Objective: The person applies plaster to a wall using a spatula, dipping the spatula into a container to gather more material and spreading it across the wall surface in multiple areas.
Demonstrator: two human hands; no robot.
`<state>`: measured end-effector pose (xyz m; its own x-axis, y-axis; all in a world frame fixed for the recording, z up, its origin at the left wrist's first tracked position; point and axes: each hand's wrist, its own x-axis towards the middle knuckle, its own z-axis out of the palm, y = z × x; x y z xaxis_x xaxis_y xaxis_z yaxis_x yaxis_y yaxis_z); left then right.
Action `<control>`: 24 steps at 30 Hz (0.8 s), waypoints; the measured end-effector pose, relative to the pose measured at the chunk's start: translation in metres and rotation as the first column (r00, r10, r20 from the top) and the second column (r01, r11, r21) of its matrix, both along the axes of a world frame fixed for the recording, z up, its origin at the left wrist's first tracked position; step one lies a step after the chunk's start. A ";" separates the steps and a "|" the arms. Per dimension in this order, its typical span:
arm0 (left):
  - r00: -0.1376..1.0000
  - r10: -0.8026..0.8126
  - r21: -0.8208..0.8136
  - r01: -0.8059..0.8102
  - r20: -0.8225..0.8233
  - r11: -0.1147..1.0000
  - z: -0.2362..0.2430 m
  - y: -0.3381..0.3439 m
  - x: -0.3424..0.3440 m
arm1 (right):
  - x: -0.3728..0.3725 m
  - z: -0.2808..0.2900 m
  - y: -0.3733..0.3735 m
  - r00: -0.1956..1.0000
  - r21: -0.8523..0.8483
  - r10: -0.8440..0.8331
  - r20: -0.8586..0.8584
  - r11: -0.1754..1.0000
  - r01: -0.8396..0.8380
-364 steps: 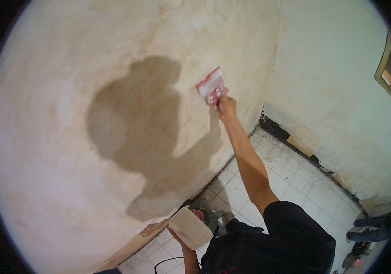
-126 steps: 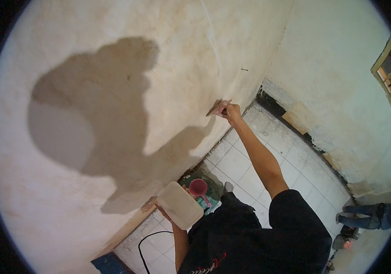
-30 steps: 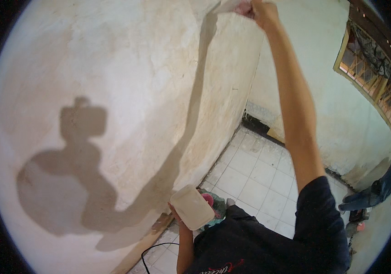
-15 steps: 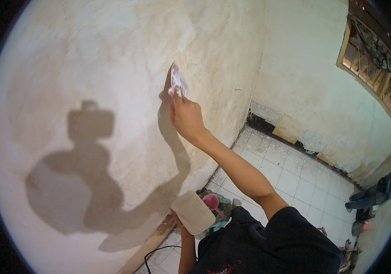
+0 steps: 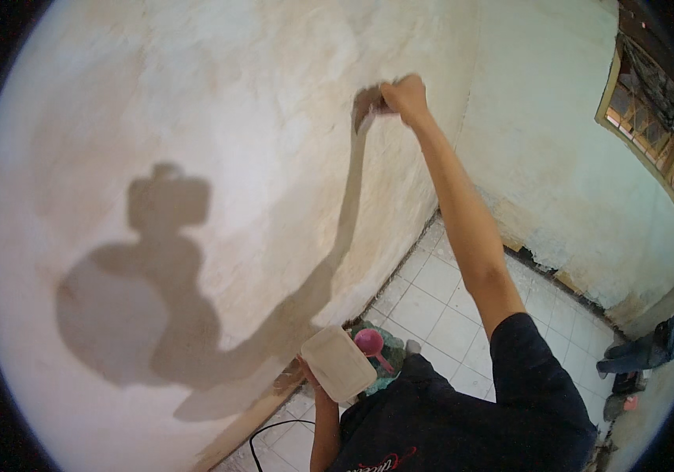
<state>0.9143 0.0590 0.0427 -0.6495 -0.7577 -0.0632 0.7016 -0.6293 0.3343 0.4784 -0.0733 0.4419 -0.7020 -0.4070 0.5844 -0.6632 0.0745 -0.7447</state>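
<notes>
High on the patchy plastered wall (image 5: pixel 274 141), my right hand (image 5: pixel 406 98) is closed round a putty knife, with my arm stretched far out. Its blade (image 5: pixel 371 117) lies at the wall, pointing left and down, seen almost edge-on. Low and close to my body, my left hand (image 5: pixel 311 373) grips a beige rectangular tray (image 5: pixel 338 363) by its left edge. Most of those fingers are hidden beneath the tray. Whether anything lies on its pale surface I cannot tell.
A pink dipper (image 5: pixel 369 344) rests on green plastic (image 5: pixel 388 363) beside the tray. White floor tiles (image 5: pixel 426 303) run along the wall's foot. A black cable (image 5: pixel 262 433) curves at lower left. At far right a person in blue (image 5: pixel 651 346) is near a wall; a barred window (image 5: pixel 651 118) is above.
My right hand has swung up and to the right along the wall with the putty knife, whose blade has turned from pointing up to pointing left and down. The tray stays nearly in place.
</notes>
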 end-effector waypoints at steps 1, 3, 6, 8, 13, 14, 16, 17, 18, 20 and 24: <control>1.000 -0.006 0.000 0.006 -0.004 1.000 -0.002 0.001 -0.002 | -0.003 0.020 0.002 0.997 -0.009 0.041 -0.064 0.999 -0.041; 1.000 -0.004 -0.006 0.004 0.000 1.000 0.001 0.001 -0.005 | -0.004 0.064 -0.002 0.989 -0.005 0.017 -0.144 1.000 -0.018; 1.000 -0.004 -0.010 0.004 0.000 1.000 0.003 0.000 -0.007 | 0.003 0.127 0.003 0.979 -0.016 0.075 -0.189 0.997 -0.080; 1.000 -0.007 -0.013 0.007 0.003 1.000 0.004 0.001 -0.010 | 0.009 0.159 -0.003 0.985 -0.120 0.045 -0.166 0.991 -0.066; 0.999 -0.051 -0.034 0.051 0.001 0.998 0.008 0.003 -0.027 | 0.036 0.208 0.060 0.955 -0.380 0.291 -0.065 0.877 -0.293; 0.999 -0.042 -0.036 0.042 0.010 0.998 0.007 0.003 -0.025 | 0.030 0.191 0.062 0.922 -0.440 0.383 -0.062 0.819 -0.369; 0.999 -0.030 -0.040 0.030 0.022 0.999 0.005 0.002 -0.023 | 0.033 0.139 0.080 0.910 -0.485 0.381 -0.162 0.773 -0.410; 0.999 -0.032 -0.045 0.033 0.022 0.998 0.007 0.003 -0.027 | 0.038 0.107 0.097 0.922 -0.474 0.281 -0.265 0.795 -0.378; 0.999 -0.027 -0.057 0.029 0.032 0.998 0.012 0.003 -0.027 | 0.018 0.076 0.096 0.966 -0.437 0.175 -0.192 0.866 -0.244; 0.999 -0.007 -0.077 0.011 0.052 0.997 0.018 0.003 -0.026 | -0.018 -0.005 0.081 0.987 -0.286 -0.102 -0.127 0.956 0.062; 0.998 -0.031 -0.078 0.036 0.061 0.996 0.018 0.005 -0.042 | -0.096 -0.157 0.036 0.921 -0.210 -0.389 0.022 0.899 0.385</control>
<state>0.8719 0.0644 0.0607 -0.6713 -0.7399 -0.0436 0.6580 -0.6219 0.4246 0.3822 -0.0373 0.2854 -0.7672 0.0253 0.6409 -0.6278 0.1749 -0.7585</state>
